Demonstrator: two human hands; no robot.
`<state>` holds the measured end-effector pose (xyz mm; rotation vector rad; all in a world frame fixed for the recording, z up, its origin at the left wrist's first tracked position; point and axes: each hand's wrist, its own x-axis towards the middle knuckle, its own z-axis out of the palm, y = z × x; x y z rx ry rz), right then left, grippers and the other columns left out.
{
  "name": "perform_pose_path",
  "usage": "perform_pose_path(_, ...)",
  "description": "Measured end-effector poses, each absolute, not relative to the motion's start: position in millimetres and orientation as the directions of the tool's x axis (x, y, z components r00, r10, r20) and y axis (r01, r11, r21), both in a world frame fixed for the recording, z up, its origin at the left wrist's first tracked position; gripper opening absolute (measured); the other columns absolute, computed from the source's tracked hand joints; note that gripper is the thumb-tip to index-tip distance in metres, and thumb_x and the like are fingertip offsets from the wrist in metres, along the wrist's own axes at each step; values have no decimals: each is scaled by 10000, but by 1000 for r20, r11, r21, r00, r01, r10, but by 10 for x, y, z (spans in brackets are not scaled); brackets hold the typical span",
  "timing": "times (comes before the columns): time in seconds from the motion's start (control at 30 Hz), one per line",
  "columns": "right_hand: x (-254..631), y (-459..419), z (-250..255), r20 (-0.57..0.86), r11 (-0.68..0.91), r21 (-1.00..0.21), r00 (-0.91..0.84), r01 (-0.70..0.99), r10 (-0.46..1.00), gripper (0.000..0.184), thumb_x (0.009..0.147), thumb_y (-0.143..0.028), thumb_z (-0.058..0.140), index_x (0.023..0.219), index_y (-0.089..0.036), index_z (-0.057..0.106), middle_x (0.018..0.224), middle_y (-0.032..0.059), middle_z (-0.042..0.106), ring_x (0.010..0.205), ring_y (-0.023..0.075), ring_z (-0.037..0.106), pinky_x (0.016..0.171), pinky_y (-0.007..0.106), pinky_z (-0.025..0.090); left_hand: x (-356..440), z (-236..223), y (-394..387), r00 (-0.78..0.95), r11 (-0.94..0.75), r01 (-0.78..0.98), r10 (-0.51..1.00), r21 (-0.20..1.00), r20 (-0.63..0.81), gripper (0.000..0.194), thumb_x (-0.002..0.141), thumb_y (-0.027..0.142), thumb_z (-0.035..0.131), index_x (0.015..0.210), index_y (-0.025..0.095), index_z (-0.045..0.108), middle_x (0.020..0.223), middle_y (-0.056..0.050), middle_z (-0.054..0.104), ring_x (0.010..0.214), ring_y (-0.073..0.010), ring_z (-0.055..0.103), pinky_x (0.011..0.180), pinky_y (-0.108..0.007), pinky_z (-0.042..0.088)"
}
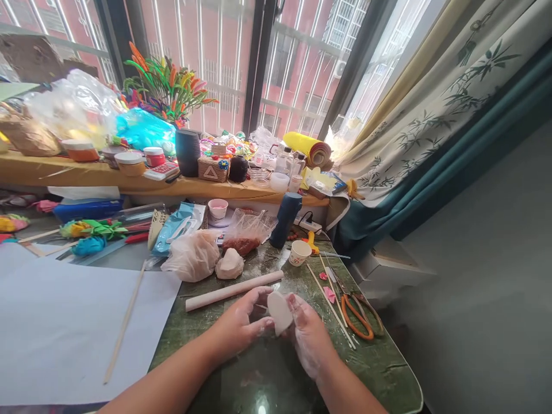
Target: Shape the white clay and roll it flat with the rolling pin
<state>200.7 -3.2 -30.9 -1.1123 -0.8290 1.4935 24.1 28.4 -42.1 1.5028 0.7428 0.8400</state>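
Observation:
Between my two hands is a flat, pale piece of clay (280,312), rounded at the top and narrowing at the bottom. My left hand (244,322) grips its left edge with thumb and fingers. On the other side, my right hand (309,333), dusted white, pinches the right edge. Just beyond my hands a pale rolling pin (235,291) lies aslant on the dark green table (259,379). Behind the pin sits a lump of clay (229,264), beside a clear plastic bag (192,256) with pale contents.
To the right lie orange-handled scissors (357,317), thin wooden sticks (331,306) and pink scraps (329,294). A paper cup (300,253) and dark blue bottle (286,219) stand farther back. White paper (77,322) covers the left. Jars and craft things crowd the windowsill (164,188).

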Motion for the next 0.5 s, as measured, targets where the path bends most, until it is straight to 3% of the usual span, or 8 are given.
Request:
perform_pose_path(0.17,1874,-6,-407,-204,-198,-944,-7,-265,979,566,823,-750,637,933,-195,626,647,5,641,493,150,568,413,228,426,298,-477,324,413,109,-151,910,982,-37,542,729,367,842,1188,197,609,976,-58,712,822,-214,676,697,-309,538)
perform_pose_path(0.27,1901,-13,-471,-164,-158,-976,31,-151,986,576,875,-753,549,1069,-213,602,850,59,704,616,208,665,463,287,523,299,-445,361,432,206,-151,893,967,-122,478,726,382,828,1111,187,622,844,-23,698,671,-183,647,551,-270,495)
perform_pose_path(0.37,1930,-63,-508,44,37,-987,36,154,998,575,874,-594,671,1294,-225,537,1223,127,660,999,283,696,784,401,610,290,-423,387,343,145,-92,933,985,-105,369,733,308,798,1041,178,642,891,-35,708,752,-203,667,602,-283,521)
perform_pose_path(0.43,1929,-94,-525,200,181,-906,10,383,980,629,850,-458,735,1391,-238,501,1400,138,568,1255,324,580,1028,481,515,284,-437,397,294,85,-43,953,995,-69,323,746,264,769,1030,172,646,933,-50,714,825,-216,671,681,-306,538)
perform_pose_path(0.5,1928,-94,-543,288,264,-806,-39,529,957,579,870,-373,706,1405,-243,523,1432,131,555,1346,326,507,1126,511,427,277,-462,397,300,56,-14,953,998,-50,345,763,264,751,1075,172,636,942,-55,715,840,-223,673,715,-330,545)
